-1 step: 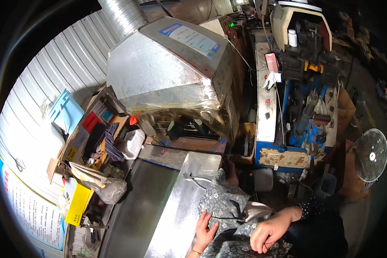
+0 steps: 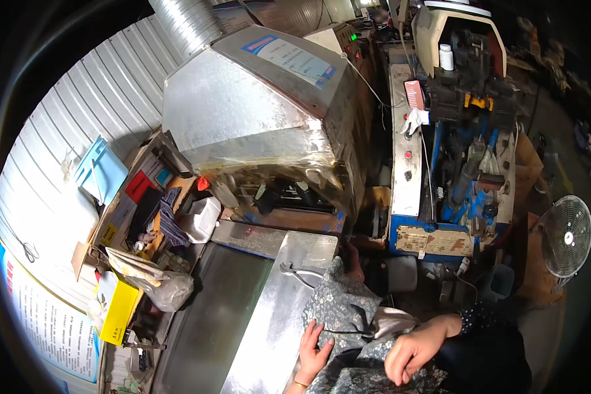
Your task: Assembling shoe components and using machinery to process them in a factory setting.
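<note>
Grey floral cloth (image 2: pixel 340 303) lies over my lap and laps onto the edge of the shiny metal plate (image 2: pixel 269 328). My left hand (image 2: pixel 314 351) rests on that cloth, fingers apart, with a yellowish band at the wrist. To its right, my right hand (image 2: pixel 415 352) hangs bent at the wrist above the cloth. Its fingers are curled together, and whatever may be between them is hidden. A thin dark cord or strap (image 2: pixel 341 331) crosses the cloth by my left fingertips. Metal pincers (image 2: pixel 298 274) lie on the plate, their handles reaching the cloth.
A dark conveyor belt (image 2: pixel 210 322) runs beside the plate toward a metal-hooded machine (image 2: pixel 243 111). Cluttered shelving with a yellow box (image 2: pixel 119 308) lines the left. At right stand a blue-framed machine (image 2: pixel 466 190) and a round fan (image 2: pixel 568 236).
My right hand's fingers have shifted very slightly to the right. My left hand, the cloth and the pincers stay where they were.
</note>
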`<state>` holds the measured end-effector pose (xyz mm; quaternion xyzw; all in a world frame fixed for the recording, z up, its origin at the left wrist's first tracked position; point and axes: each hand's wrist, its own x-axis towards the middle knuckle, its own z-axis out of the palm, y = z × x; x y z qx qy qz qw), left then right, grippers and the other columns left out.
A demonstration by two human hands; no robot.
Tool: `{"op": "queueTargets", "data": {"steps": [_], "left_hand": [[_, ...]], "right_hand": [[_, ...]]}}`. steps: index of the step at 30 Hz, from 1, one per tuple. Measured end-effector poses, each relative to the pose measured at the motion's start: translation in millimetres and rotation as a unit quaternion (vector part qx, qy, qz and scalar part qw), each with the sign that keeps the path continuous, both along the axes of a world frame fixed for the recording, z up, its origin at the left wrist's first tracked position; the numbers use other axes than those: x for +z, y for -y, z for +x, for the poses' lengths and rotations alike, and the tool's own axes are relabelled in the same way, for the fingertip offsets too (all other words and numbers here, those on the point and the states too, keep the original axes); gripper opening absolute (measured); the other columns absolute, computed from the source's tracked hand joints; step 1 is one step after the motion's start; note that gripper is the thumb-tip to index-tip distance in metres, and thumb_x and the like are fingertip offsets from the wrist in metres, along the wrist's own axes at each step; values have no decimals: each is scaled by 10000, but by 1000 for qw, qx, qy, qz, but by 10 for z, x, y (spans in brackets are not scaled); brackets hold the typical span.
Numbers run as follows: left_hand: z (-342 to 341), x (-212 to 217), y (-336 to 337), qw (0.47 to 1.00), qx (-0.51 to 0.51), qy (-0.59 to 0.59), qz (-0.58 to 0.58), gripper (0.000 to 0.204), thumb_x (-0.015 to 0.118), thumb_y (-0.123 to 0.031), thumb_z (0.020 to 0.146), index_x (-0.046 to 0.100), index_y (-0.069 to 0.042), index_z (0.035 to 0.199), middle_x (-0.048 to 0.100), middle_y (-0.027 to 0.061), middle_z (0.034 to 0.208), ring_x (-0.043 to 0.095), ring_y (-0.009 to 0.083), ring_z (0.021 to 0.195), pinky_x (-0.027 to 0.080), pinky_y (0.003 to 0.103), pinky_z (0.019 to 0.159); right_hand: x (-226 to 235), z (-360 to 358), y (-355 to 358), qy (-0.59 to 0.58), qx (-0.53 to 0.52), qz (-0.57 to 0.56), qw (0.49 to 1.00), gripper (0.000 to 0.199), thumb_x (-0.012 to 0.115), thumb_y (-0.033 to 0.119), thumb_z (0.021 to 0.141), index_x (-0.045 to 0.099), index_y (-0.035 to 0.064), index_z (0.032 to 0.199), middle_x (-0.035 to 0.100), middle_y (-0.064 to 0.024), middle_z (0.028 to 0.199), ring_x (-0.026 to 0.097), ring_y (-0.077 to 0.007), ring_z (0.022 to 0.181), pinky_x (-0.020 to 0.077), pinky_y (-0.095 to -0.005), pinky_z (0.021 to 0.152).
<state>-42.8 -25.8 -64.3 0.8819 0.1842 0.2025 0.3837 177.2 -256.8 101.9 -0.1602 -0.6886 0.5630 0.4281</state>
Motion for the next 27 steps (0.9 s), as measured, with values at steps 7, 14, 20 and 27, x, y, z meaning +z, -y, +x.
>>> {"op": "queueTargets", "data": {"steps": [7,14,20,27], "left_hand": [[24,3,-2,1000,3,12,5,510,761,-258,807,631,-49,1254,524,212,1407,516,389,1266,415,440,1051],[9,29,21,1000,6,21,-9,513,765,-280,808,635,-43,1244,526,215,1403,523,389,1256,426,437,1039],[24,32,5,1000,2,18,10,503,764,-278,810,641,-40,1236,531,214,1398,526,388,1250,428,435,1035],[24,8,-18,1000,5,11,0,499,769,-266,805,641,-49,1236,533,203,1400,520,381,1261,425,434,1041]], "right_hand": [[-189,665,523,-222,-140,26,965,158,739,54,852,701,-34,978,694,-174,879,668,-281,729,535,-358,618],[209,522,538,89,-206,61,973,338,740,137,891,655,-8,1185,688,-167,1084,648,-341,994,495,-434,896],[-128,126,437,-77,-122,-7,989,137,666,30,927,675,-59,1031,680,-164,937,632,-282,823,479,-380,709],[29,779,768,-66,-251,46,965,96,712,23,886,668,-24,957,668,-126,855,643,-273,756,501,-364,696]]}}
